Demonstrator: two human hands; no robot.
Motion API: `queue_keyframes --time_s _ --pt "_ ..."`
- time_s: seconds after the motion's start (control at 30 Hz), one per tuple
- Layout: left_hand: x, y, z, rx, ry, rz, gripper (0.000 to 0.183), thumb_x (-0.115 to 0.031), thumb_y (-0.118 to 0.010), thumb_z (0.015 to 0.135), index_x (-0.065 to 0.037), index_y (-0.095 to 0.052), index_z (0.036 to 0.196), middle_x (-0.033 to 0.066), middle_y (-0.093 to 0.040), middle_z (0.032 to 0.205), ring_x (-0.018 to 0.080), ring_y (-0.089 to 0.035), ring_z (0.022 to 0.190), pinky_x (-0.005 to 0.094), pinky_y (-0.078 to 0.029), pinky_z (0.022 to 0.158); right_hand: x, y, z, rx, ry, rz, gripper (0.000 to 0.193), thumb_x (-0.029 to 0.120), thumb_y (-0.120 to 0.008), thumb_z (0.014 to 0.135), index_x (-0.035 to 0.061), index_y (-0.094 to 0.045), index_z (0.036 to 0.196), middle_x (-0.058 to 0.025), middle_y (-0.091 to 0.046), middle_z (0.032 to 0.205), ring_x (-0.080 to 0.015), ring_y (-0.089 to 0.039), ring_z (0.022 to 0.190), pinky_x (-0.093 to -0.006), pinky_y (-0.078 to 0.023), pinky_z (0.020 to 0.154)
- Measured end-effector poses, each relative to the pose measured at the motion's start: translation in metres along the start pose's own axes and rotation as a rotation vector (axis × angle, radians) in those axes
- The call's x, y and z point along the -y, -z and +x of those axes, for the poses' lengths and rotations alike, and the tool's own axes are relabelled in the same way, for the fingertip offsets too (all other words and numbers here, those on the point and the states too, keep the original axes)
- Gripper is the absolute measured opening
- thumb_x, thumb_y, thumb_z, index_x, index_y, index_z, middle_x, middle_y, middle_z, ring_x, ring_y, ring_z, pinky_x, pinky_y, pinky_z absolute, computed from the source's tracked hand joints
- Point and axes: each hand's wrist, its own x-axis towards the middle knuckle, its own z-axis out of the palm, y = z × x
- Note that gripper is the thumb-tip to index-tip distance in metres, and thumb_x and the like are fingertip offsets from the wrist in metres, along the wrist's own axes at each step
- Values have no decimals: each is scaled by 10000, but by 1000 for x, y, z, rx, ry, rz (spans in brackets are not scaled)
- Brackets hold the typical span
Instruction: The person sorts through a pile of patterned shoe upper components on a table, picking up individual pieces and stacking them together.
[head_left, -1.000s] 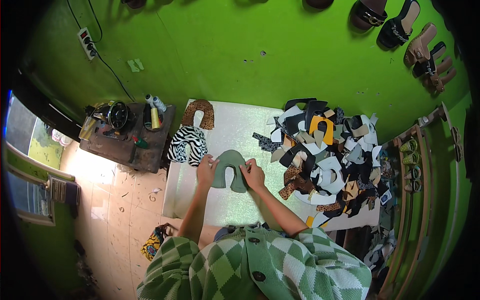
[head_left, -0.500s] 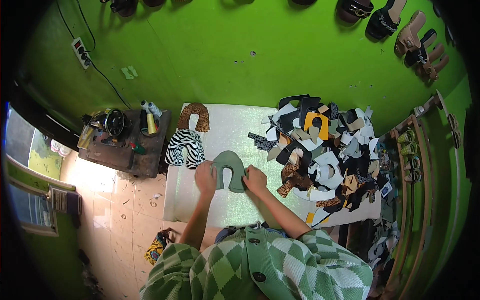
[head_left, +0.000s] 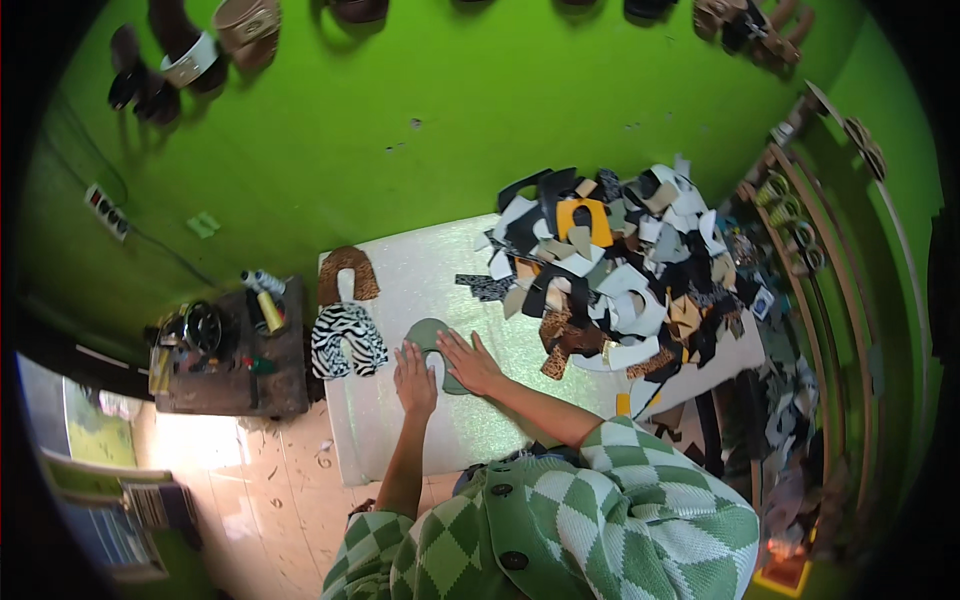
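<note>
A green U-shaped piece [head_left: 428, 328], like a shoe-upper cutout, lies on the white tabletop with its curve toward the wall. My left hand [head_left: 415, 382] rests flat on its left leg, fingers extended. Across its right side lies my right hand [head_left: 472, 364], also flat with fingers stretched out. The hands hide parts of both legs. To the left are zebra-print U-shaped pieces [head_left: 345, 325], apparently stacked, and beyond them brown leopard-print ones [head_left: 346, 257].
A large heap of mixed offcuts [head_left: 620, 270] covers the table's right side. At left stands a low dark table [head_left: 235, 385] with thread spools [head_left: 269, 312]. Sandals [head_left: 247, 28] hang along the green wall. A wooden rack [head_left: 800, 220] stands at right.
My hands have gone from gripping the green piece's two sides to lying flat on top of it. The whole view has tilted and shifted.
</note>
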Motion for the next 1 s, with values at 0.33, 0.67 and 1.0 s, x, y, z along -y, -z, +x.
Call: queue_keyframes --time_s 0.33,0.67,1.0 --pt "-13 6 1 -67 -16 -77 615 -205 -462 941 -12 -245 1483 156 -203 1564 371 -143 1445 449 -216 1121 -28 15 -11 -69 -4 330 569 176 -455 943 98 -282 1479 -108 -200 1571 -292 -205 1444 -570 -233 1102" --pt "-114 15 -3 -384 21 -316 567 -82 -493 850 34 -371 1392 249 -331 1475 428 -247 1392 501 -228 1108 -200 84 -140 -766 -460 580 317 -36 -533 733 33 -599 1035 -188 -511 1142 -382 -523 1062 -474 -411 912" --pt "-320 -36 48 -348 -86 -592 353 3 -528 779 -12 -583 1128 234 -500 1286 413 -457 1207 467 -348 1034 -427 119 -227 -789 -807 237 535 63 -691 740 86 -489 1235 -167 -464 1250 -382 -437 1187 -477 -368 981"
